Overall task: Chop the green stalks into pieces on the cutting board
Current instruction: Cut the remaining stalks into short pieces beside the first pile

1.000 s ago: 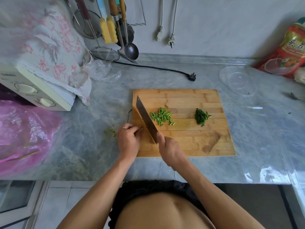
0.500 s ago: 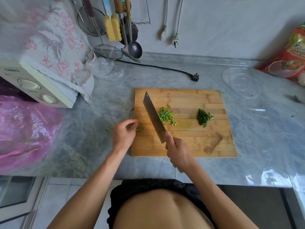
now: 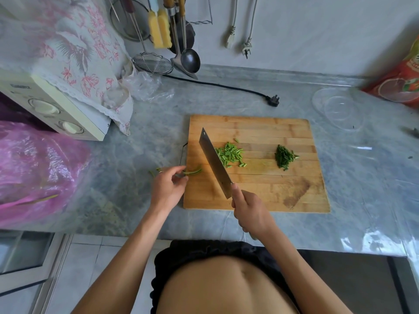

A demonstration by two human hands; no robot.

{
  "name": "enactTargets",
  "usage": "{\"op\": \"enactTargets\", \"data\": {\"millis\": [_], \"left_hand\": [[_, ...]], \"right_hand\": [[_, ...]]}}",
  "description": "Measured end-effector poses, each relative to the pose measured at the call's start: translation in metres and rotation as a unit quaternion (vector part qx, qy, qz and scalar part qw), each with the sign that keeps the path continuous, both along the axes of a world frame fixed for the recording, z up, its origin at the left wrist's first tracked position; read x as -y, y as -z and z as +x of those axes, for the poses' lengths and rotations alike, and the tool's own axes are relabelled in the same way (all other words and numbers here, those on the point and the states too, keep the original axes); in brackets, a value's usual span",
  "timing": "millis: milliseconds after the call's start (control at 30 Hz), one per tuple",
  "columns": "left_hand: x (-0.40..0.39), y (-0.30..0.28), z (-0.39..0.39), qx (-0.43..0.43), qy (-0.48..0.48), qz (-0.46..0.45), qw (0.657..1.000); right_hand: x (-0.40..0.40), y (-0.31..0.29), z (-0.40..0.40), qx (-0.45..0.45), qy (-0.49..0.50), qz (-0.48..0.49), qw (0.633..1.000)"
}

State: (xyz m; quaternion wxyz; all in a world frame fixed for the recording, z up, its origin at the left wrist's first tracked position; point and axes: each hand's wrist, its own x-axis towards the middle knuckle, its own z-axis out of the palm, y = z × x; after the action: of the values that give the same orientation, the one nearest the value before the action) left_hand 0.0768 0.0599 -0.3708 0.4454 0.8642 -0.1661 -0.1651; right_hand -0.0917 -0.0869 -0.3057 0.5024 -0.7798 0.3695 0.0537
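A wooden cutting board [image 3: 260, 193] lies on the grey marble counter. My right hand [image 3: 251, 211] grips the handle of a cleaver [image 3: 214, 162], whose blade slants across the board's left part. Just right of the blade sits a pile of light green chopped pieces [image 3: 230, 154]. A smaller, darker green chopped pile [image 3: 284, 157] lies further right. My left hand [image 3: 167, 186] pinches short green stalks [image 3: 192, 171] at the board's left edge. A few stalk bits [image 3: 154, 171] lie on the counter behind that hand.
A cream appliance [image 3: 52, 107] under a floral cloth stands at the left, a pink plastic bag [image 3: 38, 171] in front of it. A black cord with plug [image 3: 273, 101] runs behind the board. Clear plastic lids [image 3: 340, 109] and a red packet [image 3: 403, 80] sit at the right. Utensils [image 3: 179, 41] hang on the wall.
My left hand has picked short green stalks from the counter and brought them onto the board's left edge. The cleaver has lifted and shifted slightly right toward the chopped pile.
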Motion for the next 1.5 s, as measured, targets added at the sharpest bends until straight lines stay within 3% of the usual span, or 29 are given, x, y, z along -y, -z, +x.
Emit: {"op": "enactTargets", "data": {"millis": [200, 533, 1033, 1500], "left_hand": [[0.005, 0.004, 0.005, 0.058, -0.003, 0.009, 0.998], [-0.002, -0.001, 0.009, 0.014, -0.001, -0.017, 1.0], [0.013, 0.007, 0.004, 0.202, 0.131, 0.027, 0.97], [0.017, 0.004, 0.008, 0.159, 0.102, 0.03, 0.982]], "right_hand": [[-0.002, 0.0, -0.005, -0.005, -0.006, 0.004, 1.0], [0.001, -0.002, -0.002, 0.004, 0.025, 0.027, 0.999], [0.001, -0.002, -0.007, 0.011, 0.036, 0.026, 0.999], [0.0, -0.003, -0.005, 0.006, 0.02, 0.025, 0.999]]}}
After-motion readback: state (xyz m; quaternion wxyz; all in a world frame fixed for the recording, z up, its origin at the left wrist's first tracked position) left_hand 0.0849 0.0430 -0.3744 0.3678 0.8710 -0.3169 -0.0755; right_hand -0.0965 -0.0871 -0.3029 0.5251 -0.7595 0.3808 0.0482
